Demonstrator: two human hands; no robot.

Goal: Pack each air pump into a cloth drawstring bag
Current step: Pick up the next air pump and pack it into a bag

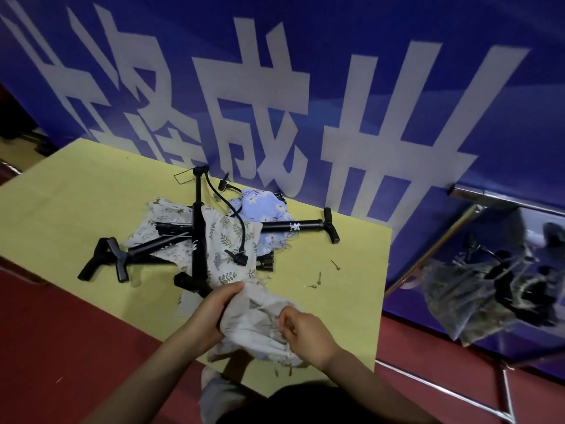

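Black T-handled air pumps (pixel 199 228) lie crisscrossed on floral drawstring bags (pixel 227 240) – one pale bag (pixel 256 325) held bunched at the near table edge.
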